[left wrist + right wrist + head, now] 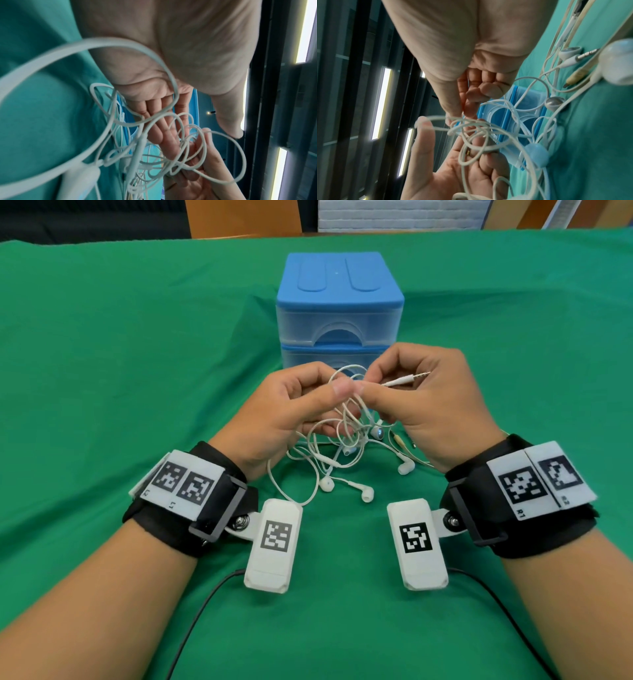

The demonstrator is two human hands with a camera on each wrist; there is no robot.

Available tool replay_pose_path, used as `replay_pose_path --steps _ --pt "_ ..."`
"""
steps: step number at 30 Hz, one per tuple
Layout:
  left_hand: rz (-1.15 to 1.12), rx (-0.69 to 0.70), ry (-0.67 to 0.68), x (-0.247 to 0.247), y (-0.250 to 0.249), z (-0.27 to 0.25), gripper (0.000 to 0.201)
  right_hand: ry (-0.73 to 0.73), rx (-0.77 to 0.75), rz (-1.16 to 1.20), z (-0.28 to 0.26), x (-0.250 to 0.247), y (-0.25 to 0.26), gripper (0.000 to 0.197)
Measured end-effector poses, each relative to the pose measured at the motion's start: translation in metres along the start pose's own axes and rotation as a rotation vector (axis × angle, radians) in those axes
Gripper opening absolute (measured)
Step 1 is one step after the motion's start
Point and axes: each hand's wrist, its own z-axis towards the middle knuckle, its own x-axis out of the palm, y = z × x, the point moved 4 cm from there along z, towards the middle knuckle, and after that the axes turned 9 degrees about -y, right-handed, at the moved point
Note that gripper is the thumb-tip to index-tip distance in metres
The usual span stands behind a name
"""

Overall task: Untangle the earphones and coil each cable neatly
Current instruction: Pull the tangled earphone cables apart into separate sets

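Your left hand [287, 409] and right hand [428, 402] meet above the green tabletop [102, 371], just in front of the blue drawer box [339, 299]. Both thumbs and forefingers pinch the tangled white earphones [346, 419] at the top of the knot. The plug [411, 378] sticks out across your right palm. Loops hang down, and several earbuds [366, 494] lie on the cloth between your wrists.

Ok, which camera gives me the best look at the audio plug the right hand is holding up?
The head view: the audio plug shows sharp, sticking out between the right hand fingers, metal tip pointing right. The right wrist view shows that hand's fingertips at the tangled cable, but that plug isn't visible. The left wrist view shows only blurred loops.
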Motion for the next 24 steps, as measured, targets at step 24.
replay_pose_path --steps 24 --pt "-0.348 0.01 -0.088 -0.022 0.002 0.006 0.017 -0.015 0.159 0.038 0.003 0.001 -0.015 0.016"
